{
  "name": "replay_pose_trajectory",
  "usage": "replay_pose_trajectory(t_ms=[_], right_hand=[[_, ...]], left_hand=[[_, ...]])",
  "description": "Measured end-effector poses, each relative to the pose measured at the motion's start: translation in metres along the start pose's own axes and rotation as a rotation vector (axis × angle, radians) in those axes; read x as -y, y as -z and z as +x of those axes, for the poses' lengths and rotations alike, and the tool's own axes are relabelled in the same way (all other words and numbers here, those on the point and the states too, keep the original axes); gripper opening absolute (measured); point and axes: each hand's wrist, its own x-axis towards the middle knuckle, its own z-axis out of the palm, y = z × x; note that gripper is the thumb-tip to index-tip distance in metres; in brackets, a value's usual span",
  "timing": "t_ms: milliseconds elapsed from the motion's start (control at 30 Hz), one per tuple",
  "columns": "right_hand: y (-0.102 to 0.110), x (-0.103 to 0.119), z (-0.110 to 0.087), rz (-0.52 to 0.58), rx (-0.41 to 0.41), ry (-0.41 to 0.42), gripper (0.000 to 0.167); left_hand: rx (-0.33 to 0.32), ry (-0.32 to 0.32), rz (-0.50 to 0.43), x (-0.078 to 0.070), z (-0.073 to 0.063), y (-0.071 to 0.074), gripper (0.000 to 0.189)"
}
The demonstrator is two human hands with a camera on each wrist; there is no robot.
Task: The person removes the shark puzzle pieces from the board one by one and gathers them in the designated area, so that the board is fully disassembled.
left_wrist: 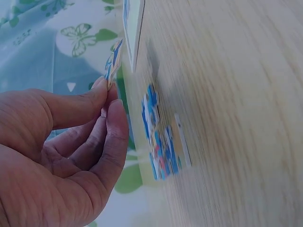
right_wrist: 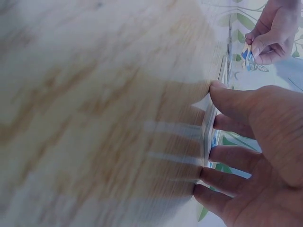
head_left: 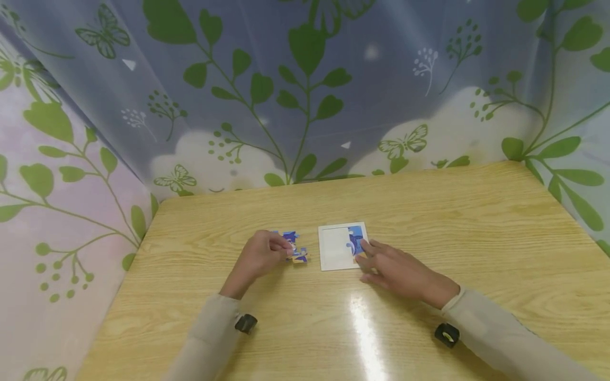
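Note:
My left hand point(head_left: 259, 255) pinches a blue and tan jigsaw piece point(left_wrist: 113, 64) between thumb and fingertips, held up off the table. Beneath and beside that hand lie several loose jigsaw pieces point(left_wrist: 158, 142), partly covered by it in the head view. To their right sits a white square puzzle frame point(head_left: 335, 251), flat on the table. Blue joined pieces point(head_left: 355, 234) fill its right side, and the rest of its bed is bare. My right hand point(head_left: 397, 269) rests at the frame's right edge with extended fingers, some over the placed pieces, hiding part of them.
The wooden table point(head_left: 452, 222) extends around the frame on all sides. A patterned curtain point(head_left: 267, 121) with leaves and butterflies hangs along its back and left edges. Both sleeves carry a small black wrist device.

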Motion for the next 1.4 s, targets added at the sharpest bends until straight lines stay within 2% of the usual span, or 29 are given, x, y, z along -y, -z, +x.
replay_pose_trajectory(t_ms=[367, 533, 833, 1100, 1400], right_hand=[[-0.001, -0.001, 0.000, -0.003, -0.006, 0.006, 0.044], [-0.001, -0.001, 0.000, -0.009, -0.008, 0.004, 0.043], [-0.002, -0.001, 0.000, -0.005, -0.012, 0.004, 0.043], [-0.002, -0.001, 0.000, -0.003, -0.014, 0.003, 0.043], [-0.002, -0.001, -0.001, 0.000, -0.022, 0.008, 0.043]], left_hand=[[-0.013, 0.027, 0.025, 0.012, -0.009, 0.010, 0.007], [-0.014, 0.047, 0.033, 0.015, -0.012, 0.012, 0.006], [-0.020, 0.046, 0.078, 0.020, -0.015, 0.010, 0.003], [-0.050, 0.019, 0.150, 0.022, -0.013, 0.004, 0.006], [-0.049, -0.008, 0.162, 0.020, -0.012, 0.003, 0.007]])
